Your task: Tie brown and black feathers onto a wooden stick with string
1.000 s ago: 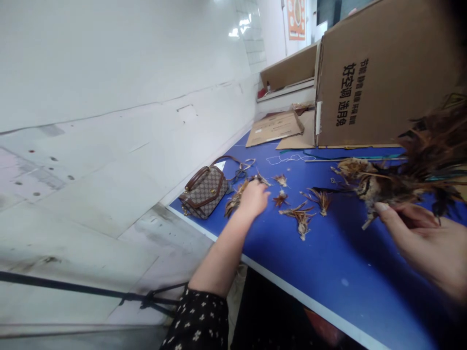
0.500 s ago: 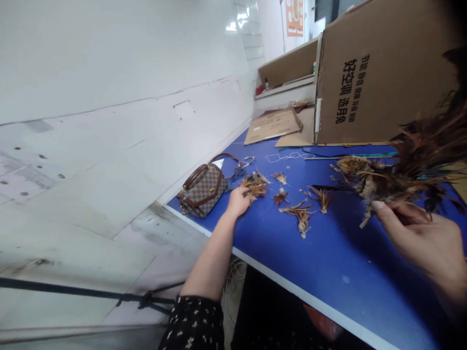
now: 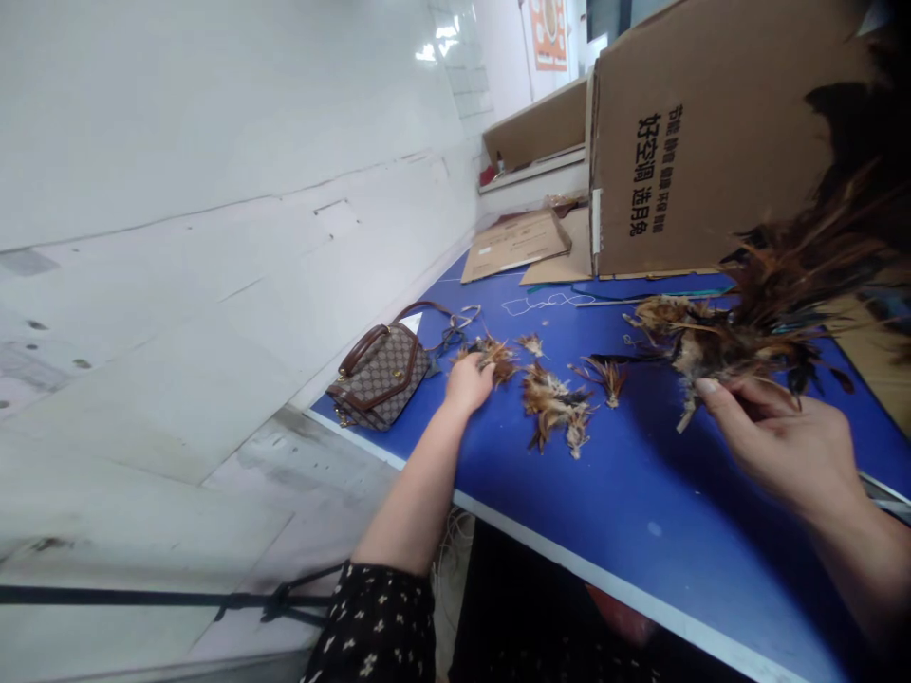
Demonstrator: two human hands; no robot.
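Left hand [image 3: 466,384]: fingers curled on feather tuft [image 3: 492,353], left of carton [image 3: 718,104]
Right hand [image 3: 779,441]: pinches feather bundle [image 3: 740,327] before carton
Carton print: 好空调

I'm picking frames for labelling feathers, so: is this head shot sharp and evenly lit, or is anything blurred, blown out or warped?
Head view: tilted and wide-angle warped; glare on the tiles upper centre; the feather bundle in the right hand smears toward the right edge; left hand, its feather tuft and the handbag read sharp.
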